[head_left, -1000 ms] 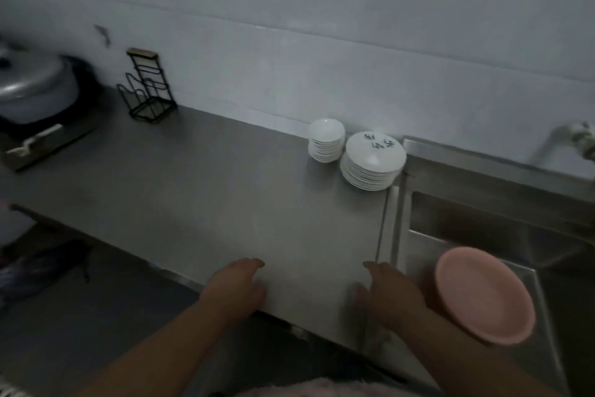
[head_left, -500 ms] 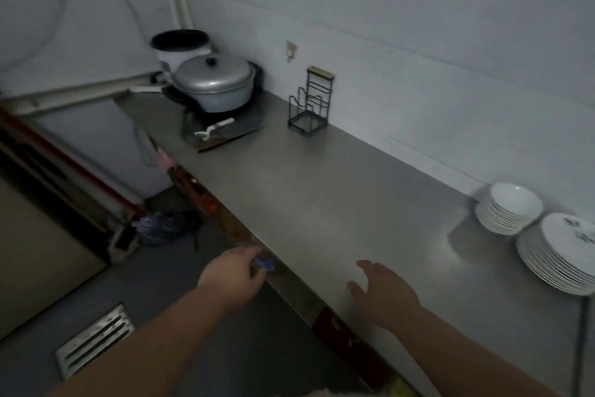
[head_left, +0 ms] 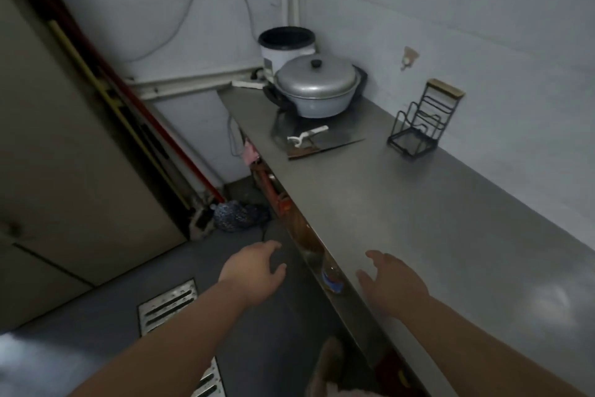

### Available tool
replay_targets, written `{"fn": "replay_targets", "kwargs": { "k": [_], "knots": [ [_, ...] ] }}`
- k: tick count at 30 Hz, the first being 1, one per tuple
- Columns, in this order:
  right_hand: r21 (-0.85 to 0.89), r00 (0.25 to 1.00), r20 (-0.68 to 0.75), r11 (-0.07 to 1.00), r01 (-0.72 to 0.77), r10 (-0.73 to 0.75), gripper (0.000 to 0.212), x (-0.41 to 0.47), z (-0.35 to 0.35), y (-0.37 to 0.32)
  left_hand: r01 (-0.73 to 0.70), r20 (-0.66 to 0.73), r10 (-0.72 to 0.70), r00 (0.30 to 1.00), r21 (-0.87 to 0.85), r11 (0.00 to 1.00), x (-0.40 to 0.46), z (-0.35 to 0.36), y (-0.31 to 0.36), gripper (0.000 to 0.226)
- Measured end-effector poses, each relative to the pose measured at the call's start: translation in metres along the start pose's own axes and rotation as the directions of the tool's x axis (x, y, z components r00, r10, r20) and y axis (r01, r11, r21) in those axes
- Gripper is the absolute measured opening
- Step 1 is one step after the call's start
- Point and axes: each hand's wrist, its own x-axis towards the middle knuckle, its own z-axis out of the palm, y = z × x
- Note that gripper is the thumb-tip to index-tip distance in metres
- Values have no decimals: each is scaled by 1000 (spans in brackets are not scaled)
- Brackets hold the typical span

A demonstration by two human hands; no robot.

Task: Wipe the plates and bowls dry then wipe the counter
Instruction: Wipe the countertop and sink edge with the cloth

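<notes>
Both hands are empty, fingers loose: left hand (head_left: 254, 271) hangs over the floor, right hand (head_left: 391, 284) over the steel tabletop (head_left: 418, 203) edge. Further out at 12 o'clock, a lidded pot (head_left: 317, 87); wire rack (head_left: 421, 121) at 1 o'clock.

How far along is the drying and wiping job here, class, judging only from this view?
Done: nothing shows as finished; no plates or bowls are in view. In hand: nothing; the left hand hangs open over the floor, and the right hand is open over the counter edge, no cloth in either. Left: apparently everything, both the dishes and the counter.
</notes>
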Motion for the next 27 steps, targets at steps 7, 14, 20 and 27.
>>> {"fn": "replay_targets", "kwargs": {
  "k": [7, 14, 20, 27],
  "knots": [
    [27, 999, 23, 999, 40, -40, 63, 112, -20, -25, 26, 21, -27, 999, 45, 999, 96, -28, -23, 59],
    [22, 999, 27, 999, 25, -26, 63, 209, -58, -35, 17, -9, -16, 1000, 23, 1000, 206, -64, -16, 52],
    [43, 999, 15, 998, -34, 33, 65, 270, -75, -51, -22, 24, 22, 999, -25, 999, 280, -80, -22, 55],
    [63, 987, 3, 985, -162, 163, 65, 341, -72, -73, -156, 23, 156, 988, 7, 988, 391, -101, -34, 49]
  ]
}}
